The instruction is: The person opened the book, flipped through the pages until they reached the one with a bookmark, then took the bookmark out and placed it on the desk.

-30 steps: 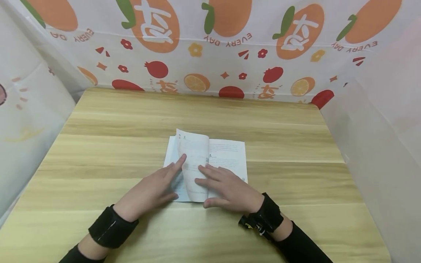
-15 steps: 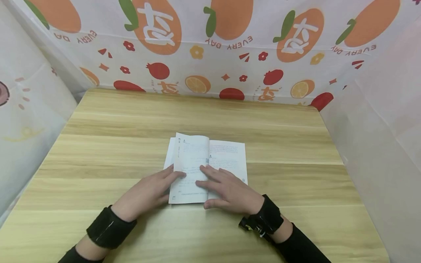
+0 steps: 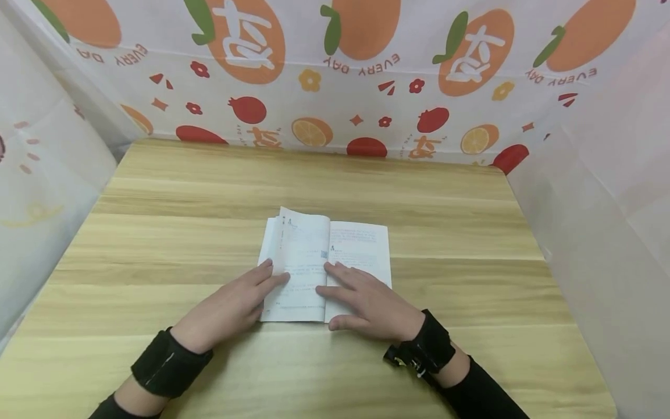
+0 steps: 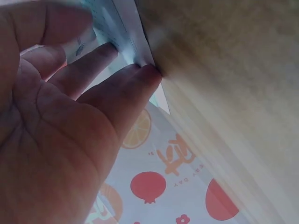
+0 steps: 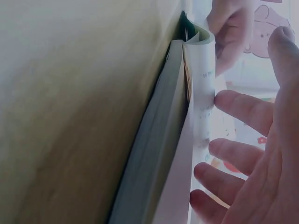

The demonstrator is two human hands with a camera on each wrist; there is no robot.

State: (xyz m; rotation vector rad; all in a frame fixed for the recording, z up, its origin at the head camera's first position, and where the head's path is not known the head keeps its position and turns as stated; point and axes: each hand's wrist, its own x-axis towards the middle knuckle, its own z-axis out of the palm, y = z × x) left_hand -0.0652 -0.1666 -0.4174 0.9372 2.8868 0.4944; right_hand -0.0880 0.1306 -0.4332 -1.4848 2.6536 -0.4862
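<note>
An open book [image 3: 361,241] with white printed pages lies near the middle of the wooden table. On its left side, the upper page [image 3: 305,241] is a little raised at its top left corner, over other pages. My left hand [image 3: 225,308] lies at the left edge, its index finger on this page and other fingertips at the book's edge, as the left wrist view also shows. My right hand [image 3: 369,302] rests with spread fingers across the right page near the fold. In the right wrist view, its fingers touch the paper above the thick page stack [image 5: 156,140].
The wooden table [image 3: 460,291] stretches around the book on all sides. Behind it hangs a white curtain [image 3: 324,105] with fruit prints, and pale cloth [image 3: 591,203] covers the sides. Black bands [image 3: 171,364] circle both wrists.
The turned page, which stood curved over the left side a second ago, has come down flatter to the left. My left hand has shifted slightly left; the right hand has hardly moved.
</note>
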